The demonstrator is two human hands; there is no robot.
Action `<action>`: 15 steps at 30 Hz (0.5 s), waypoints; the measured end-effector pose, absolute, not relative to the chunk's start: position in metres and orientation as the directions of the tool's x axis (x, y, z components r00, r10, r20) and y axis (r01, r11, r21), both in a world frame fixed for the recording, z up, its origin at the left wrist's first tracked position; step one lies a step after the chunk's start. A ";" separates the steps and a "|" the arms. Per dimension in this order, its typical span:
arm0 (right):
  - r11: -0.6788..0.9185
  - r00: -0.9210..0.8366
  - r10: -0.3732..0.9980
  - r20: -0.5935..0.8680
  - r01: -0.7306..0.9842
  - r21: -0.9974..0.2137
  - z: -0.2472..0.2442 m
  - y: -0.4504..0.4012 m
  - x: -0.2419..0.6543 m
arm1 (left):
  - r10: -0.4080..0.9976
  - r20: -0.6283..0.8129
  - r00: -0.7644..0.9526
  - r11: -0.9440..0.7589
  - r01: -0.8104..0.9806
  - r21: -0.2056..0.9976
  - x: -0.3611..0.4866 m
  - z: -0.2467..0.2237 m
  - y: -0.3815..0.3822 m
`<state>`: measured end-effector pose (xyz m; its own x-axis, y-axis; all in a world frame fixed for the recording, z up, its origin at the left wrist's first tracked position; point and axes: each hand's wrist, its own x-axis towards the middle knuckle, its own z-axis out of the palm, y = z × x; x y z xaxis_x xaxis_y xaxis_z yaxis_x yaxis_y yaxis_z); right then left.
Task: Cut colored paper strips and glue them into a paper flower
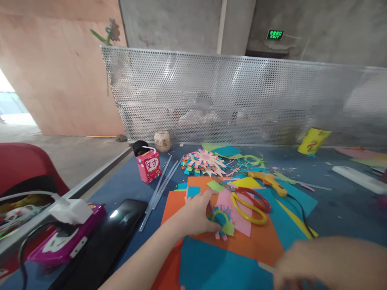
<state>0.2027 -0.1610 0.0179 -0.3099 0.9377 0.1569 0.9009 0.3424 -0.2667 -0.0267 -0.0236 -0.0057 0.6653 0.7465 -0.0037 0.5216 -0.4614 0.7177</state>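
Near the middle of the table, my left hand (pixel 198 213) grips a small paper flower (pixel 221 217) by its left side. The flower has a blue centre, curled blue petals and green and pink paper pieces. It is held over a pile of coloured sheets, with an orange sheet (pixel 260 241) around it and a blue sheet (pixel 223 266) in front. Blurred by motion, my right hand (pixel 320 262) is low at the right over the table, by a pale strip (pixel 266 267); its fingers are unclear. Scissors (pixel 248 205) with red and yellow handles lie just beyond the flower.
A yellow glue gun (pixel 269 181) with a black cord lies behind the scissors. Fringed paper flowers (pixel 204 161), clear sticks (pixel 163 185) and a pink drink box (pixel 149 166) stand farther back. A phone (pixel 105 241) and purple power strip (pixel 66 241) are at left; a perforated screen (pixel 242 96) closes the back.
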 end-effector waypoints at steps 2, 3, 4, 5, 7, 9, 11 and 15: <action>0.286 -0.402 0.894 -0.198 0.852 -0.439 0.025 -0.139 0.199 | 0.734 0.013 0.679 -0.391 0.407 0.825 -0.026 -0.011 -0.023; 0.246 -0.359 0.917 -0.174 0.852 -0.463 0.029 -0.126 0.197 | 0.737 0.027 0.675 -0.348 0.346 0.871 -0.026 -0.013 -0.022; 0.239 -0.348 0.926 -0.146 0.840 -0.487 0.031 -0.112 0.197 | 0.745 0.039 0.666 -0.306 0.290 0.907 -0.026 -0.014 -0.022; 0.228 -0.324 0.939 -0.112 0.835 -0.500 0.033 -0.100 0.197 | 0.757 0.052 0.652 -0.272 0.243 0.931 -0.025 -0.014 -0.021; 0.199 -0.293 0.953 -0.080 0.801 -0.565 0.029 -0.081 0.197 | 0.782 0.075 0.619 -0.234 0.180 0.955 -0.024 -0.013 -0.019; 0.202 -0.310 0.950 -0.042 0.712 -0.672 0.023 -0.067 0.197 | 0.796 0.094 0.598 -0.210 0.127 0.970 -0.023 -0.011 -0.018; 0.234 -0.325 0.946 0.020 0.636 -0.736 0.016 -0.058 0.193 | 0.805 0.103 0.584 -0.170 0.061 0.984 -0.022 -0.008 -0.016; 0.284 -0.313 0.942 0.119 0.559 -0.779 0.010 -0.042 0.179 | 0.840 0.119 0.530 -0.140 -0.001 0.990 -0.021 -0.007 -0.011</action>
<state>0.1789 -0.0424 0.0101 -0.3125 0.9424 0.1191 0.5595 0.2840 -0.7787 -0.0215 -0.0110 -0.0073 0.5299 0.8396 0.1194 -0.0008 -0.1403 0.9901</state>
